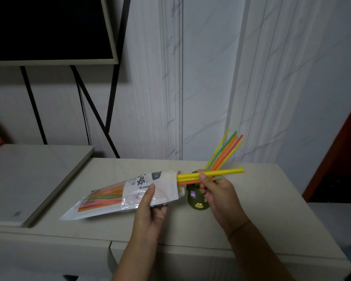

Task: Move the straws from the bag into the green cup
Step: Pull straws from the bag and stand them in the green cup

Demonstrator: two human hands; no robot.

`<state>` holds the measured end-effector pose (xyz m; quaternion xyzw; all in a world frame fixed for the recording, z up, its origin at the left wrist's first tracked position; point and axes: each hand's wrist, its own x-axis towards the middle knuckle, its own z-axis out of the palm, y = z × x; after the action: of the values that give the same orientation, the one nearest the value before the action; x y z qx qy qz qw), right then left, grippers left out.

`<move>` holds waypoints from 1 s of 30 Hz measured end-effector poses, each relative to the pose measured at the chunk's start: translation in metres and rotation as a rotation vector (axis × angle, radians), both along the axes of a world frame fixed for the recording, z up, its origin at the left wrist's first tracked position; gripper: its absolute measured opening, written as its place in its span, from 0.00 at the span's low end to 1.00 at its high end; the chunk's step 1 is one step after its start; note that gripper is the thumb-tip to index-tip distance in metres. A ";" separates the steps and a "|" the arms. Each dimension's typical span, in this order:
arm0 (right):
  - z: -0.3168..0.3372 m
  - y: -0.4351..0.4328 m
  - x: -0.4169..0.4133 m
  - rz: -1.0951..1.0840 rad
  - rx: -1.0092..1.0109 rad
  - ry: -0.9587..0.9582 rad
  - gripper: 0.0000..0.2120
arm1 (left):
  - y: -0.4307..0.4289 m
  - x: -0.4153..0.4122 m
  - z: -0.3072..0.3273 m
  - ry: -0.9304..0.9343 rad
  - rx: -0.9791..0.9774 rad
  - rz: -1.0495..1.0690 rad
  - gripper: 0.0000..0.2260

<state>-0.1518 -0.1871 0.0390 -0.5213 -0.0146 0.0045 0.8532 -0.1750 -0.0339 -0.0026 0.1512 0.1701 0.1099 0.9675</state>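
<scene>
While tight on bag [120, 197] (left) and straws [221, 173] (right), fingers [151, 189] above pale counter [261, 220], marbled wall [211, 78], dark screen [49, 27] upper left.

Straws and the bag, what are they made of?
The straws look like smooth plastic: bright, even colours and a slight shine. The bag looks like thin plastic film. It is clear and glossy where straws show through, and white and printed near its open end. It crinkles a little, so it is probably soft.
</scene>
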 end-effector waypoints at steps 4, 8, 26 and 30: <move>0.004 -0.031 0.007 -0.024 -0.002 -0.013 0.06 | 0.022 0.002 -0.001 -0.002 0.002 0.060 0.20; 0.006 -0.039 0.009 0.001 -0.028 -0.017 0.07 | 0.027 0.004 0.000 -0.023 0.007 0.061 0.17; -0.001 -0.002 -0.001 -0.017 0.100 0.045 0.06 | -0.014 -0.001 0.004 0.046 0.041 0.008 0.16; -0.002 0.000 0.000 -0.019 0.064 0.035 0.06 | -0.019 -0.001 0.005 0.029 0.037 0.007 0.17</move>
<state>-0.1519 -0.1871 0.0373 -0.4936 0.0050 0.0048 0.8697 -0.1759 -0.0531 0.0020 0.1703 0.1826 0.1140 0.9616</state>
